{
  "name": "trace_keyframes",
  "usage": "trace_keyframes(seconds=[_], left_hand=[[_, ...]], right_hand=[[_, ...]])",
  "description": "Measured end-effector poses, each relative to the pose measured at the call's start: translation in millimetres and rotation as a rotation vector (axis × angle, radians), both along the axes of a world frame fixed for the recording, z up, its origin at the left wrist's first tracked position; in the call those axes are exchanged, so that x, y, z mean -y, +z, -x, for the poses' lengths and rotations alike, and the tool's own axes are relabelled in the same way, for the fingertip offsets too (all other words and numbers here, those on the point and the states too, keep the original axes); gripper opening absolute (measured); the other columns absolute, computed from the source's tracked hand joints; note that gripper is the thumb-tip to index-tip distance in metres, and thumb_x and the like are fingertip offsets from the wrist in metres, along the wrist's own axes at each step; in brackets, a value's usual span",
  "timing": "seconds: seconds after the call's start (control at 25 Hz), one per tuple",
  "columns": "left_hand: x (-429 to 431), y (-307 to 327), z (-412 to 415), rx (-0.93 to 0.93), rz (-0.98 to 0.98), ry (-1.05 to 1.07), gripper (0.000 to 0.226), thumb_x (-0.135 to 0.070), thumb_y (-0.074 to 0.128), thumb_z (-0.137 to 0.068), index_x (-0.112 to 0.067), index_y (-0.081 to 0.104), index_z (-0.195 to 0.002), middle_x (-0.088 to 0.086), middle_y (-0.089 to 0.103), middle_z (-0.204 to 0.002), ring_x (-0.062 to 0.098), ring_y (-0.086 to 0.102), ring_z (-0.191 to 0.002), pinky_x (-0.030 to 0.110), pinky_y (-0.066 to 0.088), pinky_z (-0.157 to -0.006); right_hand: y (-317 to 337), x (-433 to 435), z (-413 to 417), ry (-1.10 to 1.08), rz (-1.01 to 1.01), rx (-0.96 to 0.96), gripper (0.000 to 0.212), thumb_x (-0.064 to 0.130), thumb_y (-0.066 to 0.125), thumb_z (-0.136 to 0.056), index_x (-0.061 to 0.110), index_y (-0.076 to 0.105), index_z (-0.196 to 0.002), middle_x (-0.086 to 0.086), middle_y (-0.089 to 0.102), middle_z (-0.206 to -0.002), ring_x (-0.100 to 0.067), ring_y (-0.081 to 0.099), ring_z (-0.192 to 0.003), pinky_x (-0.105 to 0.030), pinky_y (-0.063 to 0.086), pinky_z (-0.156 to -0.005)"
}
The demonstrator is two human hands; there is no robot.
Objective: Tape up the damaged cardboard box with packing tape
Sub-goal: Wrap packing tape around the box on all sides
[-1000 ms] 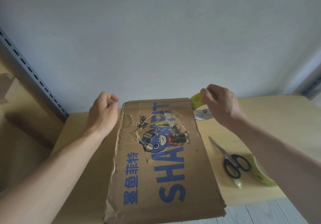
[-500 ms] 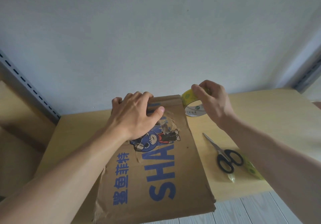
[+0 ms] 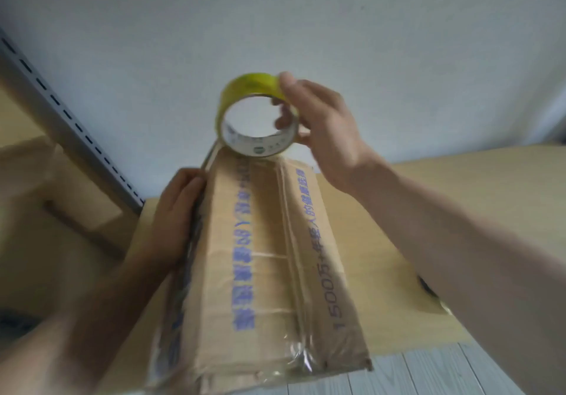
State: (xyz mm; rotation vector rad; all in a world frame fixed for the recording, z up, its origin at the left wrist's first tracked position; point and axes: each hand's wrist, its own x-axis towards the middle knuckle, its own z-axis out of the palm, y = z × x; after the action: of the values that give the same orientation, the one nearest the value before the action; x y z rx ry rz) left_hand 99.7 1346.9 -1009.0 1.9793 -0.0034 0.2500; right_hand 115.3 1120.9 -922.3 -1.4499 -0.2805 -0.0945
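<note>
Head view. The cardboard box [image 3: 263,272] stands on a long edge on the light wooden table [image 3: 459,195]. A narrow side face is turned upward, carrying two lines of blue print. The box's long axis runs from the near table edge away toward the wall, and the near end overhangs that edge. Clear tape already wraps the near end.

The left hand [image 3: 174,220] lies against the box's left face near the far end, its fingers straight and flat on the cardboard. The right hand [image 3: 327,131] holds the yellow packing tape roll [image 3: 245,88] just above the far end of the box, fingers hooked through the core and thumb on the outer rim. A strip of tape [image 3: 211,155] runs from the roll down to the upper left edge beside the left hand.

Half a second earlier the box lay flat with its broad cartoon-printed face up. The left hand was then spread on top, and the roll sat low at the far right corner.
</note>
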Motion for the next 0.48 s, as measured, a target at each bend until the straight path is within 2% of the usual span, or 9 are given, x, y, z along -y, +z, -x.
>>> trace_keyframes(seconds=[0.08, 0.16, 0.24, 0.28, 0.32, 0.36, 0.4, 0.44, 0.48], left_hand=[[-9, -2, 12, -0.050, 0.103, 0.026, 0.037, -0.004, 0.043, -0.103, -0.028, 0.062, -0.083, -0.011, 0.069, -0.069, 0.008, 0.060, -0.076, 0.019, 0.048, -0.066], [0, -3, 23, -0.062, 0.177, -0.019, 0.034, -0.002, 0.035, -0.106, -0.022, 0.056, -0.088, -0.022, 0.069, -0.064, -0.010, 0.061, -0.066, 0.016, 0.047, -0.072], [5, -10, 45, -0.030, 0.279, -0.135, 0.019, -0.031, 0.047, -0.103, -0.022, 0.061, -0.094, -0.025, 0.071, -0.068, -0.015, 0.063, -0.070, 0.017, 0.047, -0.080], [5, -7, 49, -0.024, 0.340, -0.135, 0.026, -0.046, 0.058, -0.094, -0.023, 0.068, -0.096, -0.022, 0.074, -0.076, -0.013, 0.065, -0.079, 0.016, 0.048, -0.083], [2, -4, 48, -0.059, 0.354, -0.176, 0.092, -0.058, 0.063, -0.016, -0.020, 0.074, -0.099, -0.016, 0.077, -0.092, -0.007, 0.068, -0.095, 0.018, 0.049, -0.089], [-7, 4, 49, -0.053, 0.436, -0.294, 0.065, 0.007, 0.017, -0.090, -0.015, 0.073, -0.115, -0.005, 0.075, -0.115, 0.006, 0.065, -0.116, 0.026, 0.048, -0.100], [-9, 9, 45, -0.027, 0.487, -0.392, 0.050, -0.032, 0.067, -0.088, -0.012, 0.062, -0.133, 0.006, 0.066, -0.134, 0.019, 0.056, -0.132, 0.035, 0.043, -0.110], [-10, 20, 44, -0.072, 0.426, -0.392, 0.063, -0.028, 0.064, -0.086, -0.008, 0.050, -0.144, 0.011, 0.057, -0.145, 0.026, 0.049, -0.139, 0.041, 0.038, -0.116], [-13, 22, 44, -0.086, 0.366, -0.428, 0.072, -0.031, 0.064, -0.084, -0.008, 0.042, -0.149, 0.009, 0.055, -0.148, 0.025, 0.047, -0.141, 0.042, 0.036, -0.117]], right_hand=[[2, -43, 9, 0.100, 0.210, 0.104, 0.023, 0.036, 0.077, -0.083, 0.017, 0.065, -0.089, 0.004, 0.062, -0.078, -0.011, 0.059, -0.071, -0.024, 0.044, -0.065], [-8, -69, 15, 0.141, 0.527, 0.245, 0.025, 0.032, 0.080, -0.080, 0.021, 0.061, -0.090, 0.006, 0.062, -0.079, -0.013, 0.059, -0.072, -0.024, 0.043, -0.063], [-15, -74, 14, 0.084, 0.686, 0.338, 0.019, 0.024, 0.075, -0.082, 0.024, 0.057, -0.089, 0.005, 0.061, -0.081, -0.017, 0.057, -0.075, -0.026, 0.040, -0.063], [-15, -72, 14, 0.062, 0.685, 0.337, 0.017, 0.021, 0.072, -0.083, 0.023, 0.057, -0.090, 0.004, 0.062, -0.083, -0.017, 0.057, -0.077, -0.027, 0.042, -0.064], [-15, -70, 12, 0.039, 0.668, 0.319, 0.014, 0.019, 0.070, -0.083, 0.021, 0.059, -0.092, 0.004, 0.063, -0.084, -0.017, 0.059, -0.078, -0.029, 0.045, -0.066], [-14, -69, 12, 0.019, 0.651, 0.308, 0.012, 0.018, 0.068, -0.083, 0.020, 0.061, -0.092, 0.005, 0.063, -0.082, -0.017, 0.060, -0.078, -0.030, 0.047, -0.067], [-15, -68, 12, 0.002, 0.633, 0.299, 0.009, 0.017, 0.066, -0.084, 0.019, 0.061, -0.091, 0.007, 0.062, -0.079, -0.016, 0.060, -0.075, -0.031, 0.047, -0.067], [-16, -68, 12, -0.004, 0.610, 0.283, 0.007, 0.016, 0.065, -0.085, 0.019, 0.060, -0.088, 0.007, 0.061, -0.076, -0.015, 0.060, -0.072, -0.032, 0.048, -0.066], [-16, -69, 12, -0.004, 0.584, 0.261, 0.007, 0.015, 0.064, -0.086, 0.019, 0.058, -0.087, 0.006, 0.061, -0.074, -0.014, 0.062, -0.070, -0.032, 0.048, -0.065]])
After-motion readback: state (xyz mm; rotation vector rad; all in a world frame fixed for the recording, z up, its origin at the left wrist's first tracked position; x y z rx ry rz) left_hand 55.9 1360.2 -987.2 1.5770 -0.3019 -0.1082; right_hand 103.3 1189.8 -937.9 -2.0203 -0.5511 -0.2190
